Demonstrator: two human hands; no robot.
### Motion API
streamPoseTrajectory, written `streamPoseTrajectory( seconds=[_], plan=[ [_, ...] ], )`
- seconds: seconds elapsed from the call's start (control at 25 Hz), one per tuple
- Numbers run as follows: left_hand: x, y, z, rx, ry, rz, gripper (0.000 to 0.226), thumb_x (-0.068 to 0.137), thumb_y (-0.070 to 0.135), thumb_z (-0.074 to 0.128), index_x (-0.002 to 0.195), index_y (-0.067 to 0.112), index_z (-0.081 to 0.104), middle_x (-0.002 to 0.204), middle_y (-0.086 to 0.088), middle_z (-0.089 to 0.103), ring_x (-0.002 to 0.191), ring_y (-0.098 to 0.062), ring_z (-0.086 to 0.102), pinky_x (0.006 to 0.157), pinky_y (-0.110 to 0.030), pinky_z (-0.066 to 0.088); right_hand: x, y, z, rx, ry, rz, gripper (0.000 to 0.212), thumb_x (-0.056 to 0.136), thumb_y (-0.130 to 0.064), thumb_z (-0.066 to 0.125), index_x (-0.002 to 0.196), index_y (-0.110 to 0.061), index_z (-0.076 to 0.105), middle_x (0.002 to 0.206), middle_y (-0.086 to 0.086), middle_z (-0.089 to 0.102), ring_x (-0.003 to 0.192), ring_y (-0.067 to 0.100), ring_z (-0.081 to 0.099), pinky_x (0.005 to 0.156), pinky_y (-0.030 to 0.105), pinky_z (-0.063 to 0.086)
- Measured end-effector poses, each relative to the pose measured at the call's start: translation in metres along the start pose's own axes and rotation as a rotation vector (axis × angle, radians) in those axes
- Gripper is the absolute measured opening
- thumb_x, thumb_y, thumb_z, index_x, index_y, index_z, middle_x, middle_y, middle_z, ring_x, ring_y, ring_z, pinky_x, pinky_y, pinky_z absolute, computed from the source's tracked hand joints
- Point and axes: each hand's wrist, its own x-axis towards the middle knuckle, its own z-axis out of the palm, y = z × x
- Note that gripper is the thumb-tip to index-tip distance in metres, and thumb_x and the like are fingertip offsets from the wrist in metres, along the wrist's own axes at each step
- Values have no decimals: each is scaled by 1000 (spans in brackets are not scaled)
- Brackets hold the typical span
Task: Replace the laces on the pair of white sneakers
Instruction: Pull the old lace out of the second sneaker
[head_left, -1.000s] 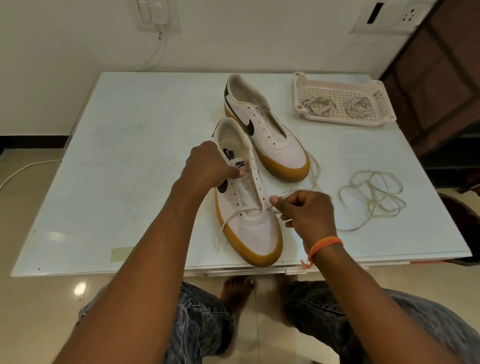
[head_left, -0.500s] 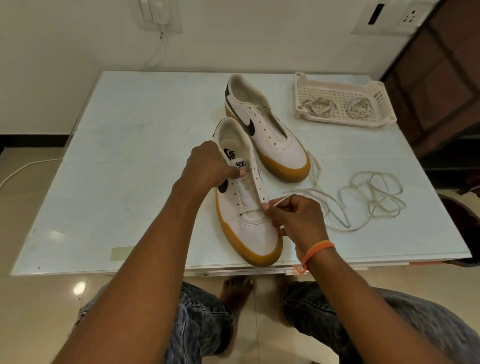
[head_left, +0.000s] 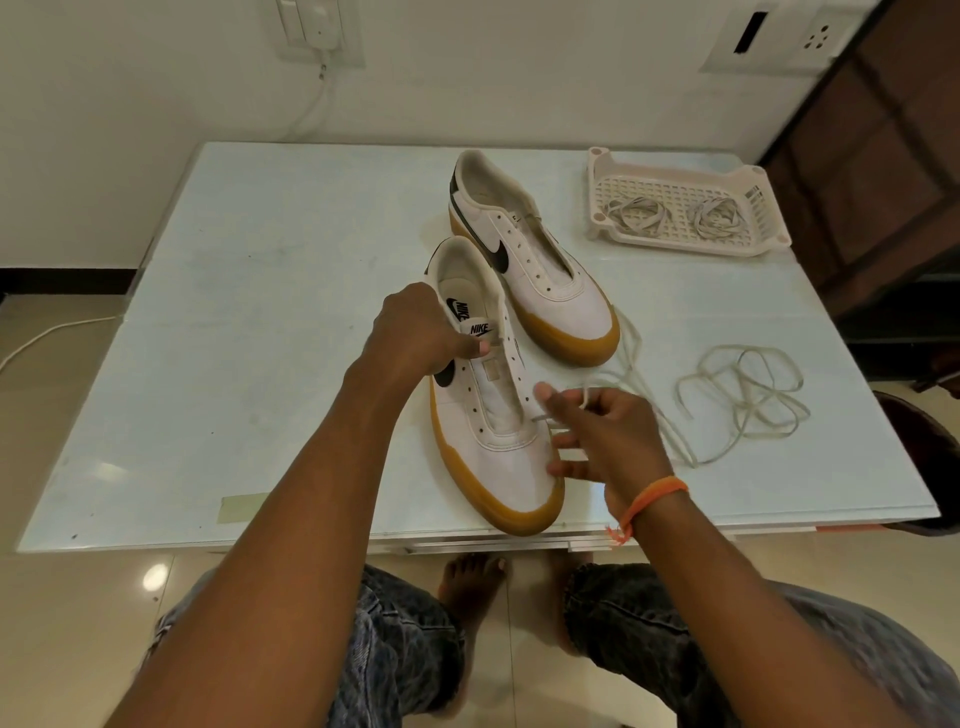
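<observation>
The left hand (head_left: 415, 332) grips the near shoe (head_left: 493, 415) by its tongue, likely to keep it from sliding. The right hand (head_left: 602, 436), just right of the shoe's toe, pinches a lace (head_left: 660, 410) with its other fingers spread, likely drawing it out. The far shoe (head_left: 540, 260) sits past both hands. 2 laces wait in the tray (head_left: 769, 176)

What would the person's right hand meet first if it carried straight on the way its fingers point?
The right hand points left across the near sneaker, so its fingertips would probably meet that shoe's upper by the eyelets first; height above it is unclear.
</observation>
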Motion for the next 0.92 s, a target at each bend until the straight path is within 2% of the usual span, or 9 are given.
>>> streamPoseTrajectory(
  seconds=[0.12, 0.2, 0.32, 0.44, 0.48, 0.56, 0.68, 0.8, 0.92],
  plan=[
    [-1, 0, -1, -4, 0, 2, 63, 69, 41, 85, 119, 10, 60, 108, -9, 67, 92, -27, 68, 86, -43, 57, 0, 7, 8, -185, 0, -119, 25, 71, -26, 85, 81, -7, 72, 76, 8, 71, 59, 23, 67, 60, 44, 61],
    [-1, 1, 0, -4, 1, -4, 64, 69, 41, 85, 119, 10, 60, 108, -9, 67, 93, -27, 67, 87, -43, 57, 4, 11, 7, -259, 48, -222, 15, 74, -23, 83, 71, -14, 72, 68, 0, 70, 61, 21, 68, 64, 44, 60],
    [-1, 1, 0, -12, 3, -2, 63, 69, 40, 85, 119, 10, 60, 108, -9, 67, 92, -26, 68, 87, -43, 57, 0, 17, 10, -499, 125, -471, 16, 81, -24, 77, 69, -19, 67, 71, -6, 64, 67, 11, 61, 67, 32, 55],
    [-1, 0, 0, -19, 9, 7, 64, 69, 40, 85, 119, 10, 60, 108, -9, 67, 92, -26, 68, 86, -42, 57, -11, 17, 16, -783, 138, -737, 17, 91, -19, 63, 77, -15, 55, 78, -4, 55, 66, 11, 50, 60, 23, 42],
    [0, 0, 0, -19, 10, 10, 64, 69, 40, 85, 120, 10, 59, 109, -9, 67, 92, -26, 68, 86, -42, 57, -12, 16, 16, -788, 120, -723, 17, 94, -20, 59, 79, -15, 52, 78, -4, 55, 66, 11, 51, 59, 22, 39],
    [1, 0, 1, -11, 12, 7, 65, 69, 41, 85, 121, 11, 59, 110, -8, 67, 93, -26, 68, 87, -42, 57, -11, 10, 13, -602, 91, -571, 18, 97, -23, 55, 82, -13, 52, 78, -2, 62, 69, 12, 60, 59, 22, 46],
    [1, -1, 1, -6, 22, 8, 62, 70, 39, 85, 118, 10, 60, 108, -8, 66, 93, -26, 67, 84, -38, 57, -3, -7, -9, -252, 49, -279, 16, 95, -21, 59, 87, -7, 58, 83, 4, 70, 70, 14, 71, 67, 36, 60],
    [1, -2, -1, 7, 61, 27, 46, 77, 30, 81, 111, 7, 61, 102, -8, 66, 89, -24, 66, 72, -32, 52, 22, -23, -59, -592, 57, -220, 22, 89, -22, 67, 79, -3, 61, 77, 12, 71, 69, 24, 71, 71, 46, 59],
    [1, 0, 1, 67, 147, 83, 22, 82, 17, 72, 96, 6, 59, 94, -12, 65, 76, -23, 60, 56, -25, 43, 47, -28, -95, -875, 123, -186, 23, 84, -27, 74, 79, -5, 65, 77, 10, 68, 81, 29, 68, 77, 40, 55]
  ],
)
